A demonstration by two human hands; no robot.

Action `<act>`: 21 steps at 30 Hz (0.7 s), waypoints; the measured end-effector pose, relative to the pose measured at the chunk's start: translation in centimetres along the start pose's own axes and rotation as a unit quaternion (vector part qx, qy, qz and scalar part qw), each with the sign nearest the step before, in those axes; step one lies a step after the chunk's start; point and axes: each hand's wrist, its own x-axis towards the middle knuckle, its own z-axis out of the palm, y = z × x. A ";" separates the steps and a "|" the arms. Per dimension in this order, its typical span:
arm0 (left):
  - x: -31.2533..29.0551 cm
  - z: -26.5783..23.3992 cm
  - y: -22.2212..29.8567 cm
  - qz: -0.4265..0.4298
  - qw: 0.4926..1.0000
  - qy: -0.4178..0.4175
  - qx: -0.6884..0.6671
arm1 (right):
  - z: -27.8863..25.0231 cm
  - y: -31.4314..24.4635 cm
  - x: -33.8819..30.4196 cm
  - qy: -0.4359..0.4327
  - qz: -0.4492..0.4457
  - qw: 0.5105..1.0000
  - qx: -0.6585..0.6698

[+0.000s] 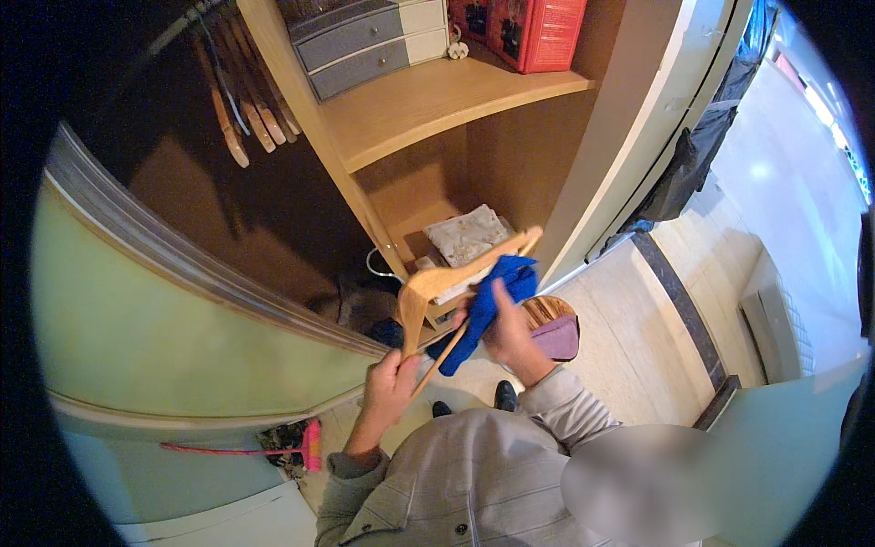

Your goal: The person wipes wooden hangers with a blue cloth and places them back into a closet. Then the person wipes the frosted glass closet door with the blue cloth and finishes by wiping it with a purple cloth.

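A wooden clothes hanger (421, 296) with a white metal hook is held up in front of my body, its hook toward the wardrobe. My left hand (387, 387) is closed round one end of it, where the shoulder piece meets the lower bar. My right hand (512, 337) grips a blue cloth (509, 273) against the hanger's lower bar, thumb on top. The cloth is bunched along the bar, with one part hanging below it. Some of the right fingers are hidden behind the cloth and bar.
In the wardrobe, a folded patterned cloth (469, 234) lies low, beneath a shelf (456, 105) bearing a grey drawer box (355, 56) and red box (538, 35). Several hangers (266, 128) hang left. A round stool (547, 308) with purple cloth (556, 339) stands right; a pink broom (310, 447) lies lower left.
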 end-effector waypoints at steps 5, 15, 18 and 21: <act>4.0 3.7 0.4 0.029 0.992 0.089 -0.083 | 3.9 7.1 -5.4 -0.025 0.118 0.992 -0.035; 2.4 7.3 2.2 0.039 0.996 -0.057 -0.054 | -2.6 5.3 -5.6 0.106 -0.031 0.974 -0.198; 2.5 7.3 2.2 0.087 0.990 -0.112 0.003 | -5.8 1.9 -7.3 0.116 0.080 0.969 -0.201; 2.3 7.9 1.4 0.097 0.993 -0.072 0.012 | -9.8 -1.3 -10.4 0.078 0.177 0.960 -0.204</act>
